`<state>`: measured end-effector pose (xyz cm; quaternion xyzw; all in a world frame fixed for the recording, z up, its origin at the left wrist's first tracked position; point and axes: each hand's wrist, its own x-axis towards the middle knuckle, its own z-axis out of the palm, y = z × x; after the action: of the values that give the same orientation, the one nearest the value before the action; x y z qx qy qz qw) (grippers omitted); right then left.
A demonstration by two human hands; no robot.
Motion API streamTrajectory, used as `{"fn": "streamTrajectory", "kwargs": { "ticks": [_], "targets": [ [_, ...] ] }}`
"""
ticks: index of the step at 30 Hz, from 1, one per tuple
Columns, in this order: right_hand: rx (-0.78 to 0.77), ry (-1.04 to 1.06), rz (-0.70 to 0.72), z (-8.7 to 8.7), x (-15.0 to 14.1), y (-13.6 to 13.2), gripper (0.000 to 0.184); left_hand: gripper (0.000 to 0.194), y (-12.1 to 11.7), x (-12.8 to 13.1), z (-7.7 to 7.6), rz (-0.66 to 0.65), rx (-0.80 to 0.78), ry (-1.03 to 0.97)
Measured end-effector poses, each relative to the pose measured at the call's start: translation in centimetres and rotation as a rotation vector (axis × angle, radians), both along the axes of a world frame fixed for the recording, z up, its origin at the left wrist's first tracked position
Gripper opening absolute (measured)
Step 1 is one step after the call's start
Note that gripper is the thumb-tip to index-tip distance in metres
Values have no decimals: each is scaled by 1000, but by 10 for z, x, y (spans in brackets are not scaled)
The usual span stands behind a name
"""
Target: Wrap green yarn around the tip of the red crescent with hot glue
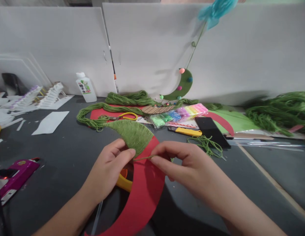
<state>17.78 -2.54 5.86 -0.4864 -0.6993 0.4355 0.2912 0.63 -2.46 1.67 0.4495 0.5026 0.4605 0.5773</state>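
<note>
A red crescent-shaped card (147, 190) is held up in front of me, its upper tip wrapped closely in green yarn (135, 135). My left hand (111, 164) grips the card's inner edge at the lower border of the wrapped part, thumb on top. Between thumb and forefinger, my right hand (180, 160) pinches a green yarn strand (144, 158) that stretches across the red face from the left thumb. Part of the right fingers is hidden at the card's outer edge. Yellow-handled scissors (124, 183) appear partly hidden behind the card.
Behind the card lie green yarn skeins (130, 98), yellow scissors (129, 115), bagged pompoms (164, 118), a yellow cutter (188, 131) and a black flat object (211, 131). A white bottle (86, 88) stands at back left. A purple device (19, 177) sits left. A green crescent (183, 87) hangs against white panels.
</note>
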Motion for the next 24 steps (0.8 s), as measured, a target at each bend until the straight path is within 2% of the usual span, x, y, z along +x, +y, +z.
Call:
{"fn": "streamTrajectory", "kwargs": {
  "ticks": [3,6,11,14,20,22,24],
  "targets": [
    [-50,65,-17,-2,0,3,17,8,2,0,-1,-123,1,-112],
    [-89,133,-40,-4,1,6,15,13,3,-2,-2,-168,-4,-71],
    [-26,81,-112,-5,2,8,13,25,3,-4,-3,-199,-103,50],
    [41,0,-142,-7,2,9,13,23,5,-3,-2,-241,-118,13],
    [8,32,-155,-11,3,13,11,27,7,-2,-1,-197,-82,-94],
    [-20,83,-140,-11,5,15,12,20,6,-4,0,-219,-92,-149],
    [-43,124,-128,-10,7,16,13,4,5,-7,2,-256,-97,-190]
  ]
}}
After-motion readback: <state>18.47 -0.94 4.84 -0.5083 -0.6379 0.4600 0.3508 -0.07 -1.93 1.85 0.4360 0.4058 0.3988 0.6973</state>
